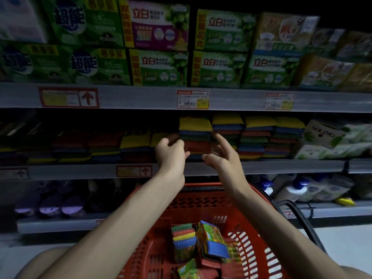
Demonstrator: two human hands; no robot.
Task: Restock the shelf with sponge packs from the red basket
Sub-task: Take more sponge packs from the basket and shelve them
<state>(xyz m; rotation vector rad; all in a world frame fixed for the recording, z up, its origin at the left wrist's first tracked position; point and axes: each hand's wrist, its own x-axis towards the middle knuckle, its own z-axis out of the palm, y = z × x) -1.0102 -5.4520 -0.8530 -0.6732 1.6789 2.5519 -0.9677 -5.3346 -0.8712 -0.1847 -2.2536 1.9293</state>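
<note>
Both hands are raised in front of the middle shelf [281,166], close to its front edge and about halfway along it. The left hand [172,156] has its fingers loosely curled and holds nothing. The right hand [220,158] is just beside it, with its fingers spread and relaxed, and it is empty too. The two hands are apart and do not touch each other. I cannot tell if the fingertips touch the stack [195,135] behind them.

This stack of sponge packs stands on the shelf directly behind the hands, yellow on top, then blue, green and red layers. More stacks [259,137] stand side by side to its right, and lower, darker ones are to its left.

The red basket [203,187] is below the shelf edge, between the two forearms. Several packs [184,244] lie inside it, some upright and some tilted.

The shelf above carries green boxes [161,67], and price labels [193,99] sit on its front edge. White bottles [291,190] stand on the lowest shelf, to the right of the basket.
</note>
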